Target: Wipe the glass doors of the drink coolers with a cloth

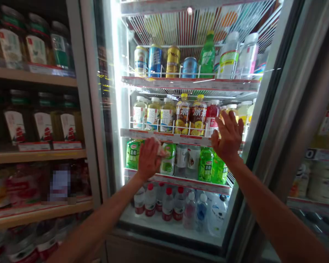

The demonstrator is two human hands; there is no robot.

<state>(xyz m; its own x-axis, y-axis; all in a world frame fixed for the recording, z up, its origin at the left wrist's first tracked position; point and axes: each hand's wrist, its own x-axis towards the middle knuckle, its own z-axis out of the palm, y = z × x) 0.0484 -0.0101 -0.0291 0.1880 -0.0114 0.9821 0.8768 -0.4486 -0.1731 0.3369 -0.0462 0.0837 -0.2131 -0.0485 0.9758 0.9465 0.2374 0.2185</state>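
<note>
A lit drinks fridge (256, 84) with a glass front fills the middle of the view. My left hand (148, 159) is raised before its third shelf, with the palm side to the fridge. A crumpled pale cloth (161, 148) pokes out past its fingers, held under them. Further right, my right hand (229, 137) is up with its fingers apart and holds nothing. It overlaps the juice bottles of the second shelf; whether it touches the glass I cannot tell. Green drink bottles (207, 168) and dark iced tea bottles (182, 115) stand behind, between the two hands.
Cans (173, 61) and a green soda bottle (207, 54) stand on the upper shelf, red-capped water bottles (168, 206) at the bottom. Wooden shelves (30, 156) of jars and bottles run along the left. A metal frame (285, 153) borders the fridge's right side.
</note>
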